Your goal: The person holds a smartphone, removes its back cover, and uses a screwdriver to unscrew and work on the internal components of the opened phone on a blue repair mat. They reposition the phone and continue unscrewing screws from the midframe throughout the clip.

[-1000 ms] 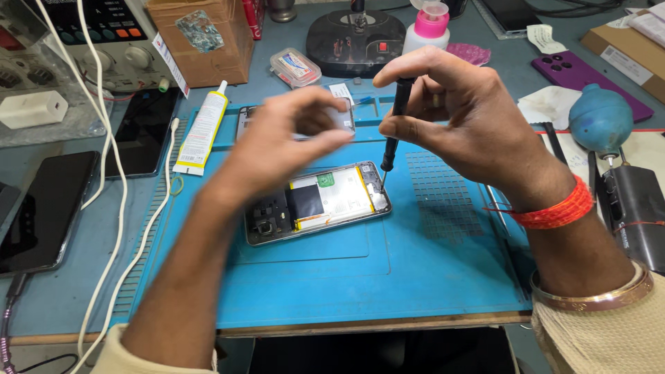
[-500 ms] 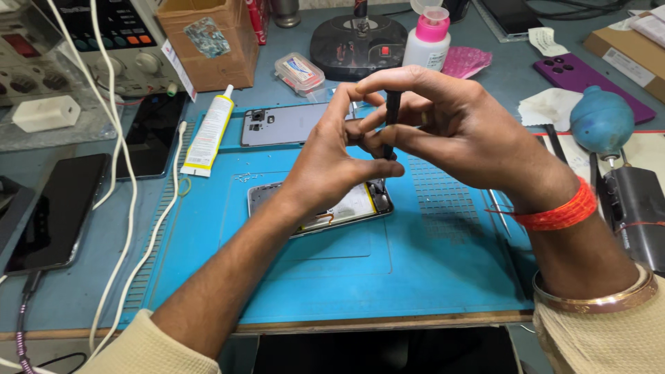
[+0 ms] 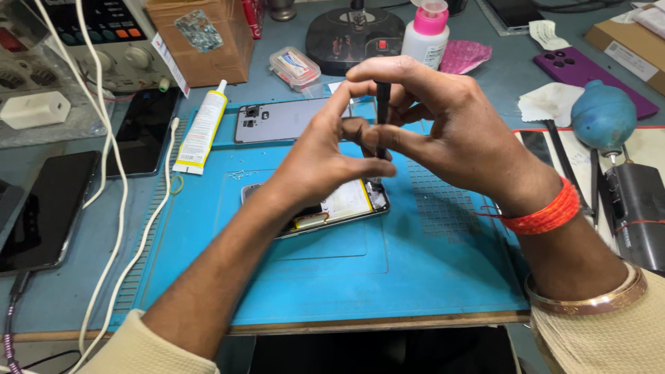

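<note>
While both hands are raised above the blue work mat, a slim black screwdriver stands upright between them. The right hand pinches its shaft between thumb and fingers, with the forefinger arched over the top end. The left hand comes in from the other side, its thumb and fingertips pressed together around the lower part of the tool, touching the right hand's fingers; what the left fingertips hold, if anything small, I cannot tell. The tool's tip hangs just above the opened phone, not touching it as far as I can see.

That phone lies flat on the mat beneath the left wrist, back off, showing a pale battery label and a dark board at its near end. Its grey back cover lies apart on the mat's far edge, camera holes to the left.

A small clear plastic box with a hinged lid sits shut behind the mat; something with a blue and red label shows through it. A white bottle with a pink pump cap stands near it. A white glue tube lies along the mat's left border.
</note>
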A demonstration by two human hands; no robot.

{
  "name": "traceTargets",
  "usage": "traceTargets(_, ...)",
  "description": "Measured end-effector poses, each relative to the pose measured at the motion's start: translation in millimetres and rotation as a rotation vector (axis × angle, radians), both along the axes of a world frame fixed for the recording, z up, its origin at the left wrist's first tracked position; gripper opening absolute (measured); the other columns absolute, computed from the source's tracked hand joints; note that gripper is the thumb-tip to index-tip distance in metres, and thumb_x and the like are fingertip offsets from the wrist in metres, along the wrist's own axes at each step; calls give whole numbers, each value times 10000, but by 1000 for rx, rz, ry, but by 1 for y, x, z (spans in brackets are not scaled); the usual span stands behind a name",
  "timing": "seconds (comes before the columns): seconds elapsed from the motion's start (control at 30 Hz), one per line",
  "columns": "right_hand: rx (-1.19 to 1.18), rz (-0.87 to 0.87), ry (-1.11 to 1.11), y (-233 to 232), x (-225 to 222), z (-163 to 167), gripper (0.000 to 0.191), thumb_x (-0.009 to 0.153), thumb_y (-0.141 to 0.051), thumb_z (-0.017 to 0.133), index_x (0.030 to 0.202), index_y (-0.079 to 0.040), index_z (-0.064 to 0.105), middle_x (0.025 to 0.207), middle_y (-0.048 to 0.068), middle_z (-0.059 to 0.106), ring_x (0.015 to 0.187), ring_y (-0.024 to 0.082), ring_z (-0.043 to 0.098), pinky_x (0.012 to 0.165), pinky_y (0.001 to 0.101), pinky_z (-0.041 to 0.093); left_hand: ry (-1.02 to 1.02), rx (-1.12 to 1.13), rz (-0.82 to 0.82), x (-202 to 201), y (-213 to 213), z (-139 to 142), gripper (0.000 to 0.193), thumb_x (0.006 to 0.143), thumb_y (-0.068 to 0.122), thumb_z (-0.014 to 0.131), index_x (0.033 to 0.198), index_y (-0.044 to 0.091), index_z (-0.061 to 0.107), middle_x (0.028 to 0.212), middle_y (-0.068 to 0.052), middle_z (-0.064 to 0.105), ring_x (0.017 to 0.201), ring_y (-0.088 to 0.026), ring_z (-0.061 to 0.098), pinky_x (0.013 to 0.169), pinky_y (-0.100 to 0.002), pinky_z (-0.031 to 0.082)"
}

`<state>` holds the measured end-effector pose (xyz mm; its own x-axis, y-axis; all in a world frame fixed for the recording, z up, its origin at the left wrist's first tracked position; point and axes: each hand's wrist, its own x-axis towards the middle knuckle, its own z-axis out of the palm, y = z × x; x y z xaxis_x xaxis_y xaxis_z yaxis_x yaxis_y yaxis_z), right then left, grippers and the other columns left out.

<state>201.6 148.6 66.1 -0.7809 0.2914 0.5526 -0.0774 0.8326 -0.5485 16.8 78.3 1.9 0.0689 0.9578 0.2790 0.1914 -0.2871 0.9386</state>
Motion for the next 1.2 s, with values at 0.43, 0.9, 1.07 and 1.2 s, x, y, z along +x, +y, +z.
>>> traceTargets(0.43, -110, 19, -67, 0, 3, 0, 560, 958, -41, 768, 1455, -155, 536, 951, 42, 693, 978, 123, 728, 889, 296, 626, 157, 93, 65, 5, -4, 5, 1081, 696, 33, 962, 1524, 70, 268, 1133, -145, 678, 1096, -201, 674, 942, -355, 557)
traceTargets(0.9, -241, 216, -43, 5, 10, -1, 541, 1004, -10, 672, 1501, -129, 495, 1070, 42, 727, 1073, 126, 709, 934, 317, 615, -16, 22, -169, -5, -4, 5, 799, 763, 15, 845, 1444, 95, 435, 1136, -45, 697, 1085, -148, 700, 909, -312, 619)
traceTargets(1.07, -73, 111, -10, 4, 6, -6, 528, 999, -53, 730, 1470, -126, 502, 1011, 11, 702, 988, 92, 721, 851, 287, 630, 16, 60, -77, 0, -1, 1, 666, 798, 83, 883, 1365, 93, 533, 1040, -45, 695, 1013, -145, 708, 892, -324, 614)
traceTargets(1.2, 18, -27, -12, 5, 6, -5, 521, 985, -70, 773, 1450, -146, 549, 900, 22, 663, 870, 89, 692, 777, 281, 616, 197, 38, -15, -1, -1, 1, 610, 741, 130, 900, 1246, 99, 558, 938, -14, 656, 897, -127, 657, 797, -335, 587)
